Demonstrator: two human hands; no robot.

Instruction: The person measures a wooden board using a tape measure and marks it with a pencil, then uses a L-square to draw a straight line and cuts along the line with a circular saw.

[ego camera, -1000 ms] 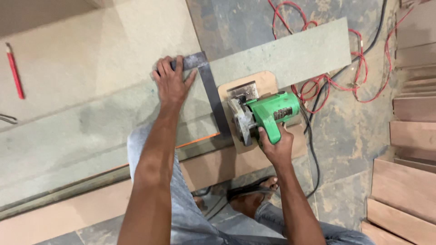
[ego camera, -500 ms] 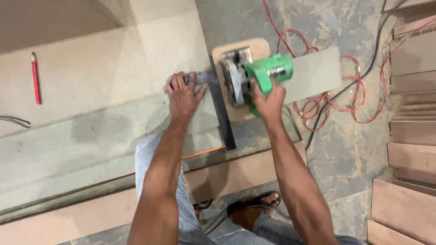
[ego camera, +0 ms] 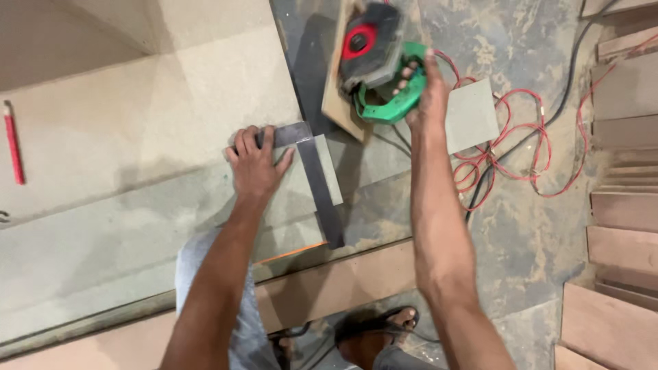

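- The saw point(ego camera: 380, 65) is now lifted off the board point(ego camera: 137, 240) and tipped, near the top centre of the frame; half a second ago it was running flat along the square point(ego camera: 317, 178).
- A grey offcut point(ego camera: 473, 113) now lies apart from the board, at the upper right on the floor point(ego camera: 534, 274). I judge that the cut is through.
- My right hand point(ego camera: 425, 92) is clenched around the green handle of the saw and carries its whole weight; the wooden base plate point(ego camera: 336, 82) hangs below, tilted.
- My left hand point(ego camera: 255, 168) has not moved: it lies flat, fingers spread, and presses the short arm of the square on the board, left of centre. It grasps nothing, it only pushes down.
- The long arm of the square runs down along the fresh edge of the board.
- Red cable point(ego camera: 514, 144) lies in loops beside the offcut, and a red pencil point(ego camera: 14, 144) at the far left.
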